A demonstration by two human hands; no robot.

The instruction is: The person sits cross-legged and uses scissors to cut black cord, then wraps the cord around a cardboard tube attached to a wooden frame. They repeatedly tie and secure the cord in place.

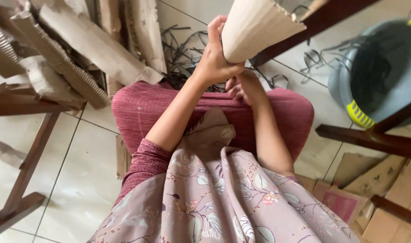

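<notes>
Left hand (213, 58): raised in front of the knees, fingers wrapped around the lower edge of a cardboard sheet (255, 27). Grip is closed on the cardboard; thumb side faces the camera. The sheet rises from the hand up and to the right, out of the top of the frame, tilted, with a torn, jagged right edge.

Right hand (242, 87): lower, just below the left hand and the cardboard's bottom edge, resting near the lap. Fingers curled inward; whether it pinches anything cannot be told, as the left hand and the cardboard hide the fingertips.

Both forearms run down to a floral-patterned garment (223, 193) over dark pink trousers (138, 108); the person is seated.

Surroundings: a heap of torn corrugated cardboard strips (79, 40) lies upper left on the tiled floor (84, 171). Thin dark strips (183, 49) are scattered on the floor just beyond the knees. A grey basket with yellow handles (385, 72) stands at right, well apart from the hands, holding dark material. Dark wooden furniture legs (25, 166) stand at left and right. Flattened cardboard boxes (385, 189) lie lower right.
</notes>
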